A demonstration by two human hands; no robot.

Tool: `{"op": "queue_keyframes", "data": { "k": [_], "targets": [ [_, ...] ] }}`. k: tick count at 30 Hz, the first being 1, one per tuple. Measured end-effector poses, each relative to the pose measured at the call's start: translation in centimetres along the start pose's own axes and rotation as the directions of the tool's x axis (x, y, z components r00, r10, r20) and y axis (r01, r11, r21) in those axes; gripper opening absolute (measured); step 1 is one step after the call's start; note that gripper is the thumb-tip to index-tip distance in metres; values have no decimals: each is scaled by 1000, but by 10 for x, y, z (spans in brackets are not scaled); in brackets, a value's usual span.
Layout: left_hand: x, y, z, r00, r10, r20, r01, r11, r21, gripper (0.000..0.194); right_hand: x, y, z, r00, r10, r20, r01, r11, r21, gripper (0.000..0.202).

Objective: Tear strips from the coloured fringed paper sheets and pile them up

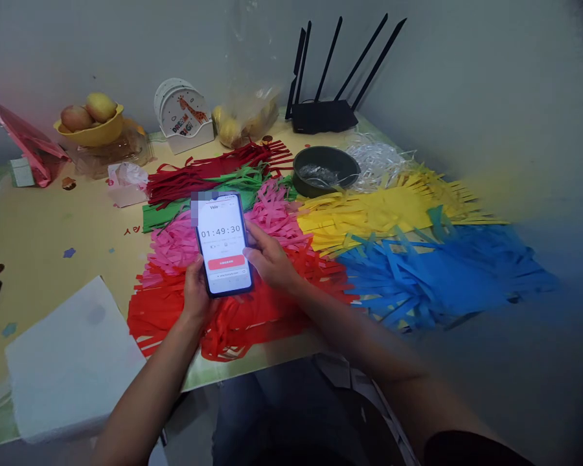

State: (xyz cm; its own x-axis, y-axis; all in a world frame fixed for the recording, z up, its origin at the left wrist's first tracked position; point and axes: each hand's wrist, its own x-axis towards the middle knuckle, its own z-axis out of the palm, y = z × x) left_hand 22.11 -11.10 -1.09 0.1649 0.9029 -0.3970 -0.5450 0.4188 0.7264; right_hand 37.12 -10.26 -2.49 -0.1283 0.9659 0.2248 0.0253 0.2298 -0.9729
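Observation:
A smartphone (225, 246) is held upright between my two hands, its lit screen showing a timer at 01:49:30 and a red button. My left hand (197, 288) grips its lower left edge. On the other side, my right hand (271, 257) holds the right edge, the thumb over the screen's border. Beneath the phone lie fringed strips: red (282, 307), pink (276, 213), green (165, 219) and dark red (189, 181). Yellow fringe (359, 210) and blue fringe (447, 275) spread out to the right.
A dark round bowl (315, 158) stands beside white shredded strips (381, 162). Behind are a black router (324, 118), a giraffe coaster holder (187, 120) and a yellow bowl (94, 134) of fruit. A white box (72, 356) sits front left; a pink stand (34, 145) is far left.

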Motion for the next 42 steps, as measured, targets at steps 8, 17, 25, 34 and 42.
{"op": "queue_keyframes", "data": {
  "k": [8, 17, 25, 34, 42],
  "targets": [
    [2, -2, -4, 1000, 3, 28, -3, 1000, -6, 52, 0, 0, 0, 1000, 23, -4, -23, 1000, 11, 63],
    [3, -3, -5, 999, 6, 45, -5, 1000, -5, 54, 0, 4, 1, 1000, 18, -7, -18, 999, 34, 62],
    [2, -4, -6, 999, 22, 33, -21, 1000, -8, 52, 0, 4, 1, 1000, 22, -6, -22, 999, 44, 63],
    [2, -3, -5, 1000, 0, 19, 0, 999, -34, 52, -1, 4, 1, 1000, 12, -22, -11, 1000, 24, 61],
    [1, -1, 0, 1000, 4, 0, -4, 1000, -4, 53, 0, 4, 1, 1000, -10, -17, 10, 999, 31, 61]
  ]
}}
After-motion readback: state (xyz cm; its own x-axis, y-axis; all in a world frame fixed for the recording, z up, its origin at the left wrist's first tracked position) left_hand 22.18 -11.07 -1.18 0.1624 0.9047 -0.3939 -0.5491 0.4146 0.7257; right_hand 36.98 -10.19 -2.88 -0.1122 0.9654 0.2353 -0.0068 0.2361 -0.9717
